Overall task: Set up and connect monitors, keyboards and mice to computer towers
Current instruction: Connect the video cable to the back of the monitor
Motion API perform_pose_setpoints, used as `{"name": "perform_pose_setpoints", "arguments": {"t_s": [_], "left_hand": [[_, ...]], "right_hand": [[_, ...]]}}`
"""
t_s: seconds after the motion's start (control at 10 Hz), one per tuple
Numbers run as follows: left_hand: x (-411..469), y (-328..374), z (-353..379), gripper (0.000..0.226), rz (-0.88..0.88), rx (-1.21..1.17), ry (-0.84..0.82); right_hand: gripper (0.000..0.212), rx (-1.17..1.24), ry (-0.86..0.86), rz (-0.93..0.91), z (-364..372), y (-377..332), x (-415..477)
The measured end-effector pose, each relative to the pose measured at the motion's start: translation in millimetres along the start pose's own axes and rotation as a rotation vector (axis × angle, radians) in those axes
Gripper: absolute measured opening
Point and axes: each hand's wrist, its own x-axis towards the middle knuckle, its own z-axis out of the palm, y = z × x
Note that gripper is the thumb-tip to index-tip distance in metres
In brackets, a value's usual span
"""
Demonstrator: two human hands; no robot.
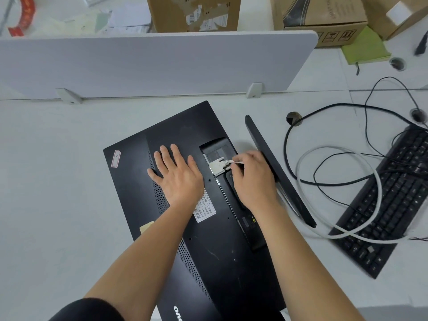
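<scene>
A black monitor lies face down on the white desk, its back panel up. My left hand presses flat on that back, fingers straight. My right hand pinches the white video connector at the port recess near the stand mount. From the plug a white cable loops right over a black keyboard. The monitor's stand base sticks up beside my right hand.
Thin black cables curl on the desk right of the monitor. A grey divider panel runs along the desk's far edge. Cardboard boxes and a green notebook lie beyond it. Cable grommets sit in the desk.
</scene>
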Motion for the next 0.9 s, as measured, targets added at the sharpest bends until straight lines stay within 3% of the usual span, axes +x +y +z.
{"name": "perform_pose_setpoints", "arguments": {"t_s": [0.2, 0.6, 0.9], "left_hand": [[0.4, -0.7, 0.2, 0.06, 0.003, -0.011, 0.006], [-0.1, -1.3, -1.0, 0.061, 0.017, -0.021, 0.005], [-0.4, -2.7, -0.6, 0.061, 0.022, -0.021, 0.002]], "right_hand": [[0.025, -0.281, -0.045, 0.009, 12.8, 7.5, 1.1], [0.033, -0.441, 0.001, 0.18, 29.7, -14.0, 11.1], [0.032, -0.597, 0.003, 0.073, 35.9, -8.2, 12.8]]}}
